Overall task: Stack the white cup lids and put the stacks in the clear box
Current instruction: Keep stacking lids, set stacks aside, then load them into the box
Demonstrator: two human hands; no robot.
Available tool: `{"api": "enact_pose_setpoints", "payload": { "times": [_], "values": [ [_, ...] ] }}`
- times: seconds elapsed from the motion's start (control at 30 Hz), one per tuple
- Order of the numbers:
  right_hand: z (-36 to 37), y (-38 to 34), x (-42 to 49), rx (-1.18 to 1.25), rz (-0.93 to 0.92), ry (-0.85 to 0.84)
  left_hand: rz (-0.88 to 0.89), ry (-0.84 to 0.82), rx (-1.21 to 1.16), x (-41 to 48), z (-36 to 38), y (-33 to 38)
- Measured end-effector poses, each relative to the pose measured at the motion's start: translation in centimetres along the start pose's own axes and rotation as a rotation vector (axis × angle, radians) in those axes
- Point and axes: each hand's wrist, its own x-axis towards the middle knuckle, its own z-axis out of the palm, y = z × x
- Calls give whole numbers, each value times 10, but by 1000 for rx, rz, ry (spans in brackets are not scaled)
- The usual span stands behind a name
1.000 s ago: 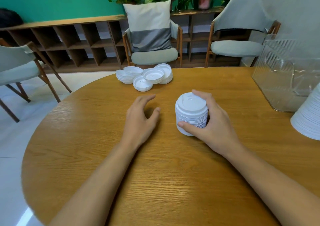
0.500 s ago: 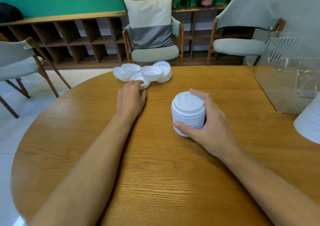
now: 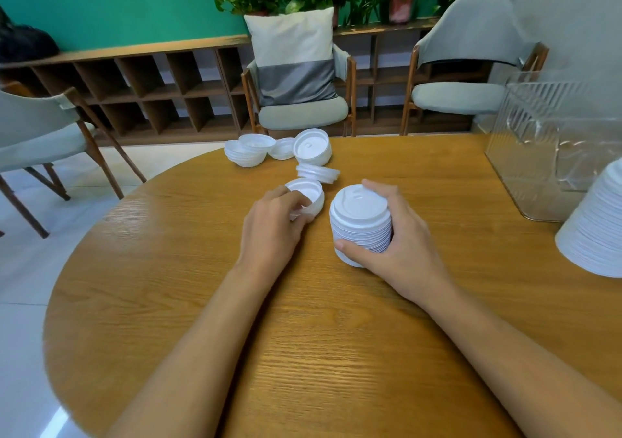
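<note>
The right hand [image 3: 400, 242] clasps the lid stack [image 3: 360, 225], steadying it, while the left hand [image 3: 272, 225] pinches an upturned lid [image 3: 306, 195] to add.

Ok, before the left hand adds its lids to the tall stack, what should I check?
1. Left hand grip on the small lid batch: ok, fingers curl round its rim.
2. Batch faces the same way as the tall stack: not ok, batch hollow side up, stack top side up.
3. Right hand steadying the tall stack upright on the table: ok.
4. Room in the clear box: cannot tell, inside unclear.
5. All loose lids gathered: not ok, more lie at the far edge.
</note>
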Motion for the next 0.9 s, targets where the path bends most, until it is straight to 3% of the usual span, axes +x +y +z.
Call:
{"api": "enact_pose_setpoints", "payload": {
  "times": [0.17,0.4,0.53,0.63,0.73,0.9],
  "values": [
    [-3,0,-1,-10,11,5,-115,65,-275,0,-9,-1],
    [-3,1,-1,7,30,12,-133,129,-449,1,-19,19],
    [-1,-4,0,30,37,38,-253,110,-864,5,-30,28],
    [-1,-5,0,26,20,60,-369,-29,-1147,6,-36,34],
    [0,-4,0,22,0,76,-359,-99,-1131,4,-32,40],
    [-2,-4,1,55,-7,59,-229,-57,-884,-1,-24,46]
  ]
}}
